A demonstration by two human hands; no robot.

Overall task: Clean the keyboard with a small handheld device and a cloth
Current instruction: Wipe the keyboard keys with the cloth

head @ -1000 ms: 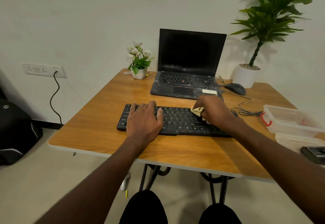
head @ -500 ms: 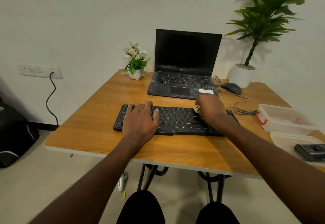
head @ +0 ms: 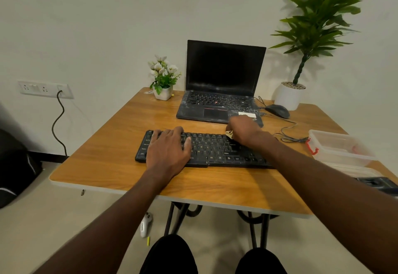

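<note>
While the left hand (head: pixel 168 151) lies flat on the keyboard (head: pixel 215 150), the right hand (head: pixel 244 130) grips a cloth (head: pixel 229 134) at mid-frame. At right, the clear plastic box's (head: pixel 342 146) contents are unclear.

Pale wall (head: pixel 112 15) seen from 10 to 2 o'clock; socket plate (head: pixel 45 89) noted at 9. Wooden desk (head: pixel 120 144) set on dark metal legs (head: pixel 172 220), beige floor (head: pixel 64 230) beneath.

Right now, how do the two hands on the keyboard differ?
The left hand lies flat, fingers spread over the left end of the keyboard; the right hand is curled at the far edge, right of centre. The left hand holds nothing; the right hand grips a yellowish cloth. Both rest on the keyboard.
</note>
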